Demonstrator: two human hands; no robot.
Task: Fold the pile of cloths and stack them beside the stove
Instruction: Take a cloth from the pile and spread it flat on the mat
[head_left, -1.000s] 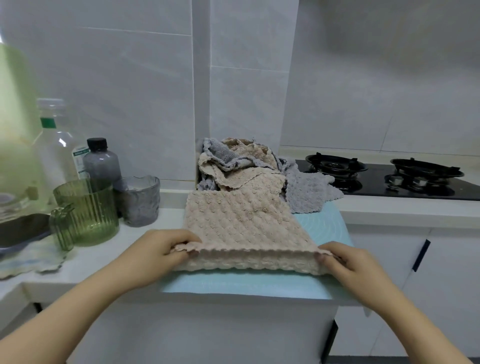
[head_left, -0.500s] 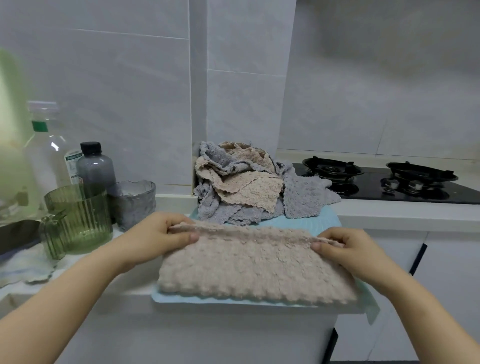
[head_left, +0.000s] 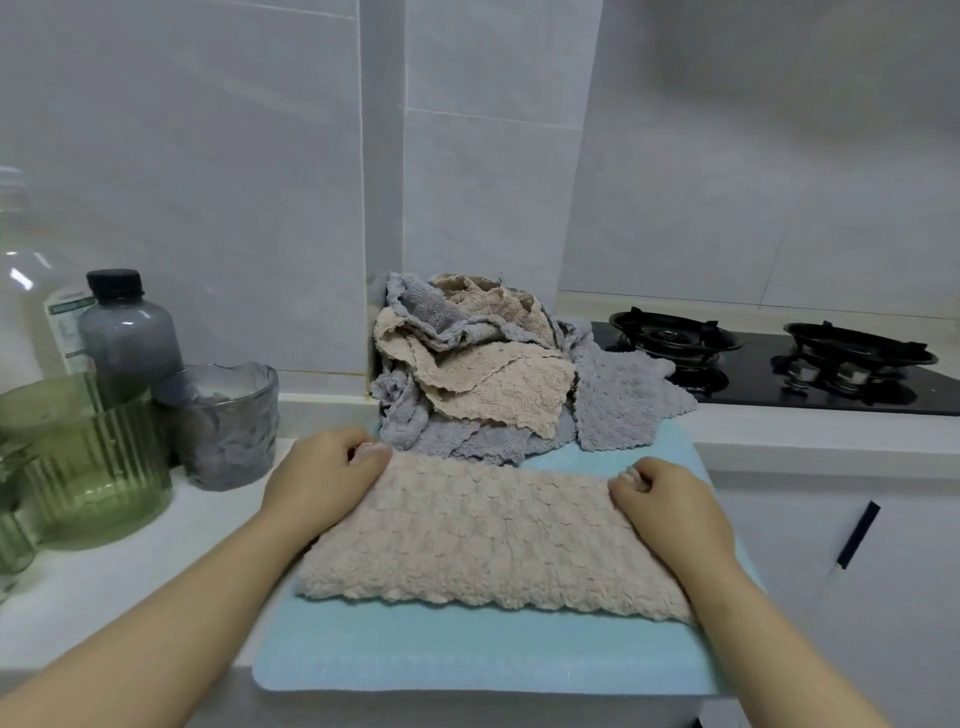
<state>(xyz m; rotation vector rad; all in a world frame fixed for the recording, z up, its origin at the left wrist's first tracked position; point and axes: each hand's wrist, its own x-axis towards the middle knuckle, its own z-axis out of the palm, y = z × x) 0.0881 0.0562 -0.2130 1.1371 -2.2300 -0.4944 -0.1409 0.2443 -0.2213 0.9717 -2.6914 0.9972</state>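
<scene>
A beige textured cloth (head_left: 493, 540) lies folded in half on a light blue mat (head_left: 467, 654) at the counter's front. My left hand (head_left: 324, 473) pinches its far left corner with curled fingers. My right hand (head_left: 670, 504) pinches the far right corner the same way. Behind the cloth, against the wall corner, sits the crumpled pile of grey and beige cloths (head_left: 483, 384). The black gas stove (head_left: 779, 364) is to the right of the pile.
On the left of the counter stand a green ribbed glass jug (head_left: 88, 467), a grey glass cup (head_left: 228, 426), a dark-capped grey bottle (head_left: 127, 332) and a clear bottle (head_left: 31, 291). White cabinet doors (head_left: 852, 545) are below right.
Both hands carried the cloth's near edge up and away over itself, then laid it down at the far edge. The cloth now lies doubled on the mat.
</scene>
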